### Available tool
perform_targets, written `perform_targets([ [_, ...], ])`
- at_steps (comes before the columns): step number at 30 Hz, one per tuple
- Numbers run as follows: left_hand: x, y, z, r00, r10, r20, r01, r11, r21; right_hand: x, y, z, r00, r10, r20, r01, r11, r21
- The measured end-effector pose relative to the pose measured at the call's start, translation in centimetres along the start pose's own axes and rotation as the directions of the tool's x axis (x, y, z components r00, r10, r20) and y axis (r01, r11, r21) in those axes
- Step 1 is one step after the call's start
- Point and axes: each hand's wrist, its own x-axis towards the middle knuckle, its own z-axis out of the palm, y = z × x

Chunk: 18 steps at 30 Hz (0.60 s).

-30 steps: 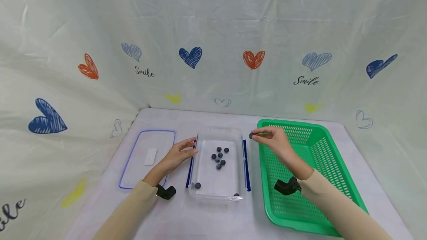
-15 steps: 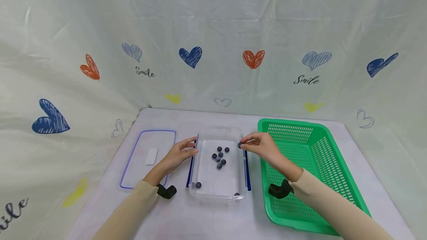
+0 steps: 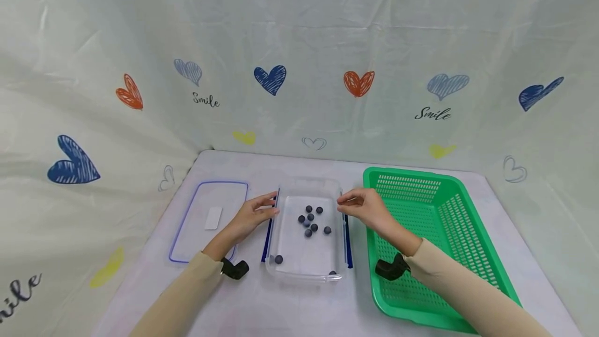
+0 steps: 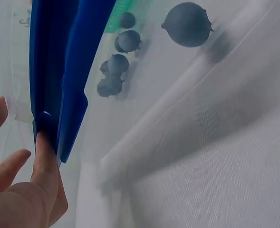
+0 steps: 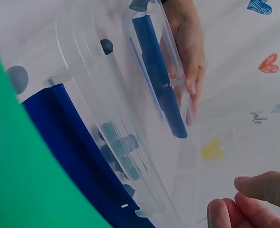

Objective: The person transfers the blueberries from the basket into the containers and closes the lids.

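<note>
A clear plastic box [image 3: 309, 269] with blue side latches stands mid-table, several blueberries [image 3: 306, 223] scattered on its floor. At its left wall is my left hand [image 3: 248, 218]. In the left wrist view that hand's fingers [image 4: 45, 164] touch the blue latch [image 4: 73, 71], and the thumb stands apart. My right hand [image 3: 367, 206] hovers over the box's right rim with nothing in it. In the right wrist view its thumb and fingertips [image 5: 219, 213] have a gap between them. One blueberry [image 3: 327, 230] lies apart, nearer the box's right wall.
Right of the box stands a green slotted basket [image 3: 381, 295], beneath my right forearm. A clear lid [image 3: 192, 222] with a blue rim lies flat at the left, a small white card [image 3: 213, 218] on it. Behind the table hangs a heart-printed sheet [image 3: 318, 40].
My right hand came left from the basket's side to the box's right rim and let go of a blueberry, which now lies inside. The left hand stayed at the box's left wall.
</note>
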Motion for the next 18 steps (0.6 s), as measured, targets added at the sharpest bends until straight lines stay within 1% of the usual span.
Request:
perform_targets([
  [3,-0.1,0.1,0.2,1.0,0.003,-0.021,-0.003,1.0,-0.001,-0.1,0.0,-0.1,1.0,-0.003,-0.001,0.003,1.0,-0.002],
  [7,-0.2,0.1,0.6,0.997,-0.016,-0.069,0.015,1.0,-0.008,-0.3,-0.2,-0.5,1.0,-0.015,-0.008,0.015,1.0,0.007],
  [11,-0.3,0.2,0.7,0.992,-0.026,-0.122,0.022,0.999,-0.03,-0.6,-0.3,-1.5,0.999,-0.007,-0.039,0.008,1.0,0.027],
  [15,-0.3,0.1,0.6,0.989,-0.009,-0.148,0.005,1.0,-0.025,-1.0,-0.3,-2.8,0.997,0.009,-0.075,-0.007,0.999,0.036],
  [16,-0.3,0.1,0.5,0.988,-0.008,-0.155,0.006,1.0,-0.015,-1.2,-0.2,-3.2,0.996,0.008,-0.084,-0.005,0.999,0.036],
  [18,-0.4,0.1,0.1,0.984,0.015,-0.176,-0.012,1.0,0.019,-1.5,0.0,-3.9,0.995,0.001,-0.103,0.002,1.0,0.028],
])
